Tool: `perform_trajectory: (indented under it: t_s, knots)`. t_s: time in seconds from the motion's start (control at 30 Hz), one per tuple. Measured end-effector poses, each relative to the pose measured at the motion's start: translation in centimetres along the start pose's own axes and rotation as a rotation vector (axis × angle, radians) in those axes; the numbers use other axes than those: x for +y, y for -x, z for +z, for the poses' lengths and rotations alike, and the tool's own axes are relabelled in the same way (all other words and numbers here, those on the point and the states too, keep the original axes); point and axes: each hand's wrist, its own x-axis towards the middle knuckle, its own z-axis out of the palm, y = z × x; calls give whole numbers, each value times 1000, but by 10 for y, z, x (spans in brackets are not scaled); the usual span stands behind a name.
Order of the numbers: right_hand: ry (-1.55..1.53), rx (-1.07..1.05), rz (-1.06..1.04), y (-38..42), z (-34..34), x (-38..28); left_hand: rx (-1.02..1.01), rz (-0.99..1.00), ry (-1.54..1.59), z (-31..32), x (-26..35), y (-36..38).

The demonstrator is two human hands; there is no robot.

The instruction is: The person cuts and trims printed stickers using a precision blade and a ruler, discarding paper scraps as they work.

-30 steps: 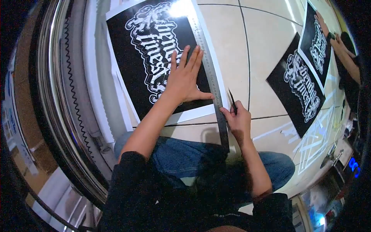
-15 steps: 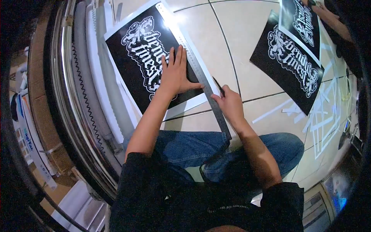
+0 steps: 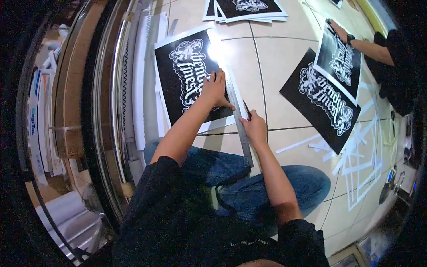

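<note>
My left hand (image 3: 215, 92) lies with its fingers spread on a black print with white lettering (image 3: 175, 73), its thumb touching the edge of a long metal ruler (image 3: 240, 129). The ruler runs along the print's right white border. Just right of the ruler, my right hand (image 3: 255, 127) is closed around a slim dark tool (image 3: 247, 108), which points up along the border. Its exact kind is too small to tell.
More black prints (image 3: 231, 10) lie at the top, and two overlapping prints (image 3: 318, 103) at the right. A co-worker's hand (image 3: 339, 32) touches the upper one. White paper strips (image 3: 356, 169) are scattered nearby. Long rolls and metal bars (image 3: 118, 89) stand at the left.
The view has shifted, bringing more prints into sight at the top. My right hand still grips the dark tool beside the ruler, and my left hand remains spread on the print.
</note>
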Motion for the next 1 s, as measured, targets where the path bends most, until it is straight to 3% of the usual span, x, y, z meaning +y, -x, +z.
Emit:
perform_trajectory:
  t_s: [0.17,0.3,0.37,0.63,0.87,1.0]
  knots:
    - [31,47,-57,1,1,-3,29,-8,-3,6,0,-6]
    - [-122,145,-110,-30,4,-14,56,-7,3,9,1,-9]
    - [-47,131,-225,-59,5,-26,79,-12,43,12,-1,-9]
    - [221,101,-264,-155,24,-89,106,-20,-23,22,-5,-11]
    - [356,161,-267,-178,36,-108,68,52,-7,37,-13,-14]
    - [408,172,-299,-179,39,-115,189,68,-76,49,-16,-18]
